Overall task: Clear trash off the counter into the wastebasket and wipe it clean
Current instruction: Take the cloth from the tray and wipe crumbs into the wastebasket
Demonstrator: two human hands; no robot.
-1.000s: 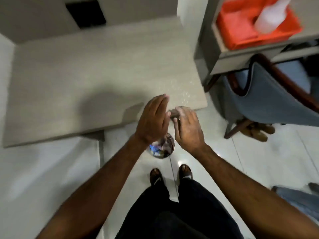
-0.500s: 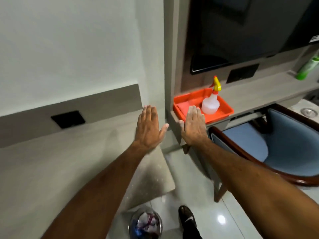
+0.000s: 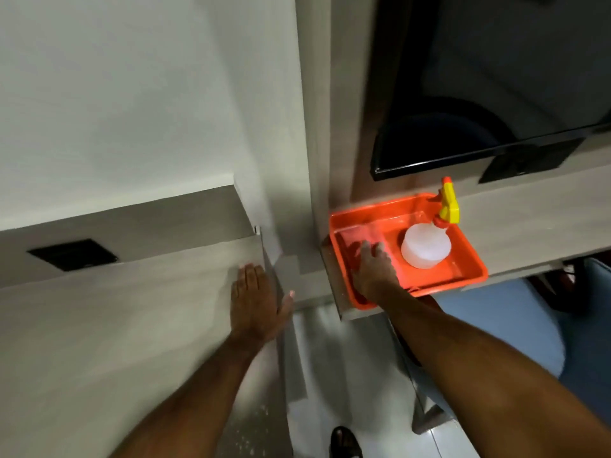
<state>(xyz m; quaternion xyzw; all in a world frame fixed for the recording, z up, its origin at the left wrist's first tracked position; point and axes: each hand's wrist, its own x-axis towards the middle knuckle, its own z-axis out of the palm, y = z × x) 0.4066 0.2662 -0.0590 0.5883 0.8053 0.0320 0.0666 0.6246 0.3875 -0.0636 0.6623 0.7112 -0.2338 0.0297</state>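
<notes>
Counter (image 3: 132, 325) crumbs blurred, wastebasket unseen.

Count on inspection: two hands, left (image 3: 256, 300) and right (image 3: 373, 271). One orange tray (image 3: 463, 262). One spray bottle (image 3: 426, 246). Two counters, one left (image 3: 115, 325), one right (image 3: 529, 223). Two black wall sockets (image 3: 72, 254) (image 3: 529, 158). One screen (image 3: 479, 77). One shoe (image 3: 345, 442). One blue chair (image 3: 529, 325).

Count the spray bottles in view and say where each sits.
1. A translucent white spray bottle with a yellow trigger stands in the orange plastic tray on the shelf. Others may be outside the view.
</notes>
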